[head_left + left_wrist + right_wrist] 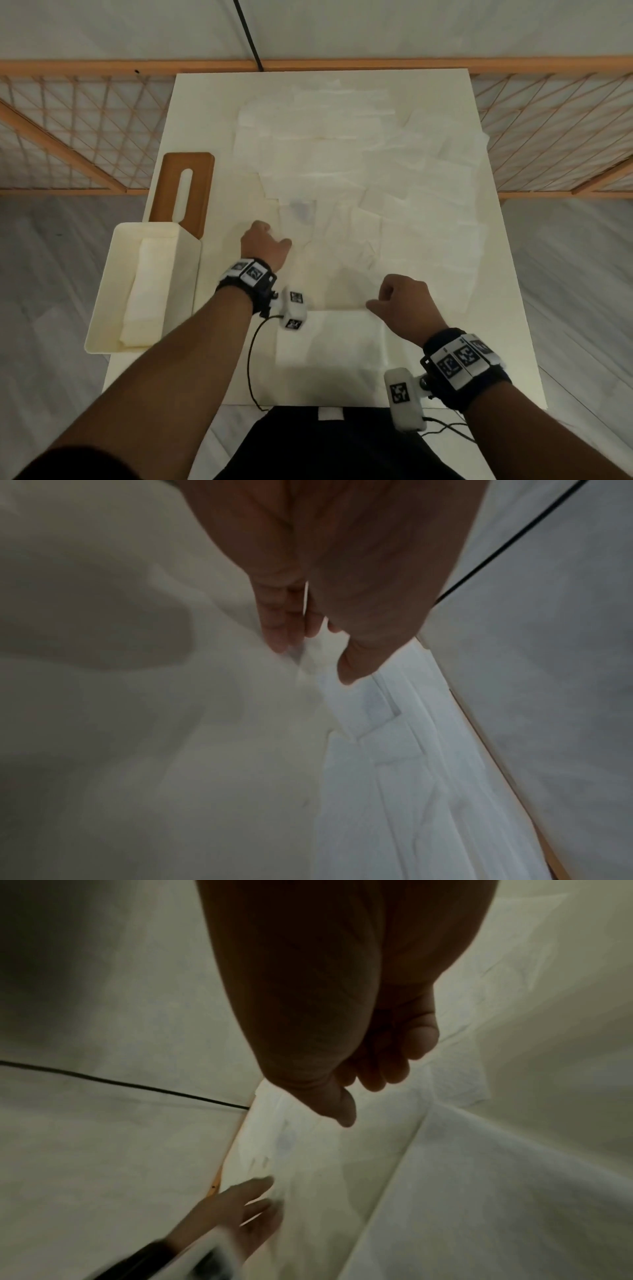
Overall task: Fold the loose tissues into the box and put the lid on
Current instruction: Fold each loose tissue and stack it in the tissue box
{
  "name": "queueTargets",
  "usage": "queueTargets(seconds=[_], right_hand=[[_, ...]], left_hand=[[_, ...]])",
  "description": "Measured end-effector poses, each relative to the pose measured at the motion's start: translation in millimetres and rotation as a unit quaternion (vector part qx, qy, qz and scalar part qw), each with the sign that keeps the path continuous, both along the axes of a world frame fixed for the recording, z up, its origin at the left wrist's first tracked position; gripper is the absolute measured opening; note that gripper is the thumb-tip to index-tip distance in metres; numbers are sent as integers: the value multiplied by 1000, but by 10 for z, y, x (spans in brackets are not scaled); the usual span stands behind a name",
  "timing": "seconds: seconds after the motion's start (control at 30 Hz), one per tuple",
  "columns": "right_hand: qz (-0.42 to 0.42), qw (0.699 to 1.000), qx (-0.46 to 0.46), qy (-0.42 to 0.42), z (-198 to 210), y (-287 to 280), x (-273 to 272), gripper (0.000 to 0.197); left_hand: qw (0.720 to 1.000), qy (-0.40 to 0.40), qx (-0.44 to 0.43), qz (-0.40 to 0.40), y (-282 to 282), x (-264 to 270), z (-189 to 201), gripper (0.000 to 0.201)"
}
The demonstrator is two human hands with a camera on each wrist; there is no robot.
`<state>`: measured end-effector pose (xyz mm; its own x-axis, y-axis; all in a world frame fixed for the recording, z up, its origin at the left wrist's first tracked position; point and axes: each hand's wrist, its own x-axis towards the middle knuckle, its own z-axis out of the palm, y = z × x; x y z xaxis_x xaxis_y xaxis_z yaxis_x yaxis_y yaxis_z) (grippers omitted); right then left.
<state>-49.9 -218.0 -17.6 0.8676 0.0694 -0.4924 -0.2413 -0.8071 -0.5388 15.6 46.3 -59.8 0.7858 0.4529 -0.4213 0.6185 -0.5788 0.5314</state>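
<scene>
Several loose white tissues [342,154] overlap across the cream table [205,113]. A flat tissue [329,342] lies apart at the front edge. The cream box [190,274] stands open at the left with folded tissues [144,294] inside. Its wooden slotted lid [202,185] lies just behind it. My left hand [265,241] points its fingers down at the near left edge of the spread. In the left wrist view this hand [308,658] pinches a raised bit of tissue between fingers and thumb. My right hand [400,301] hovers with fingers curled at the front tissue's far right corner, nothing held [361,1104].
A wooden lattice fence [68,130] runs behind and beside the table. The box overhangs the table's left edge. A black wrist cable [253,359] loops over the front of the table. The right half of the table is covered with tissues up to its edge.
</scene>
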Motion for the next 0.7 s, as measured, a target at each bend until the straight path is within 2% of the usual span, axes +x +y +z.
queueTargets(seconds=[0.27,0.33,0.47,0.5,0.6,0.67,0.7], right_hand=[[-1,1000,26,-10,127,-88,23,21],[-1,1000,26,-7,131,-126,62,20],[-17,999,43,6,138,-178,164,21],[-24,998,54,12,138,-178,192,21],[-57,992,106,29,122,-146,283,21],[-81,985,148,40,118,-101,339,22],[-91,980,172,48,119,-76,362,23]], left_hand=[[996,46,-6,72,-204,717,-67,83],[995,74,2,72,-188,790,-86,73],[989,89,-82,89,-164,796,52,21],[985,99,-105,99,-164,769,131,15],[968,42,-194,154,-131,671,418,11],[967,30,-202,151,-92,551,672,7],[968,30,-203,148,-58,495,793,11]])
